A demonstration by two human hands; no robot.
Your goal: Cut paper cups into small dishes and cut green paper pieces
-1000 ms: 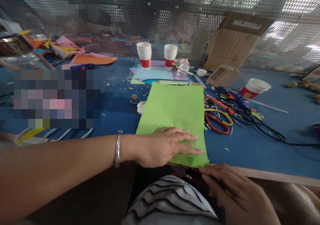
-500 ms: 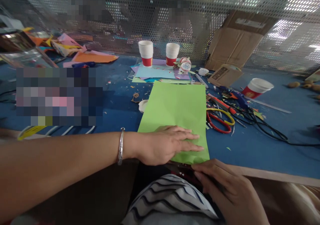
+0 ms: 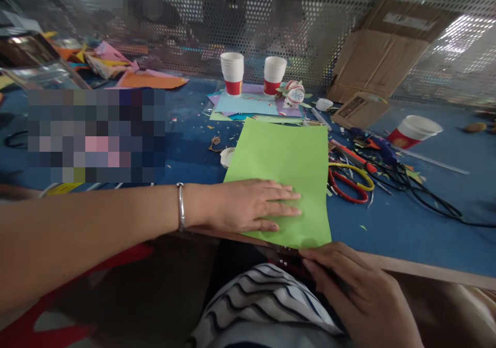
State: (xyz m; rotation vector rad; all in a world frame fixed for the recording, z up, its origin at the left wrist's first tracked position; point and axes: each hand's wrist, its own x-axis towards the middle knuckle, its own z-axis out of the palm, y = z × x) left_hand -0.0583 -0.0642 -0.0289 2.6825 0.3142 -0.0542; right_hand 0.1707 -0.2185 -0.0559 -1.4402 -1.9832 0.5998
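Note:
A light green sheet of paper (image 3: 287, 157) lies on the blue table, its near edge at the table's front edge. My left hand (image 3: 258, 206), with a silver bracelet at the wrist, lies flat on the paper with its fingers spread, holding nothing. At the sheet's near right corner is my right hand (image 3: 349, 275), its fingertips by the table edge under or beside the paper. Whether those fingertips pinch the sheet is hard to make out. Scissors with red and yellow handles (image 3: 351, 198) lie just right of the paper.
Stacked paper cups (image 3: 233, 87) stand at the back on coloured sheets (image 3: 248, 105). To the right are a tipped cup (image 3: 405, 140), a blue glue gun (image 3: 383, 149) with its black cord, and cardboard (image 3: 383, 59). Orange and pink paper (image 3: 151, 79) lies back left.
The view has shifted slightly. My left hand has slid a little left and away from me over the paper, its fingers now more spread. My right hand stays at the near corner.

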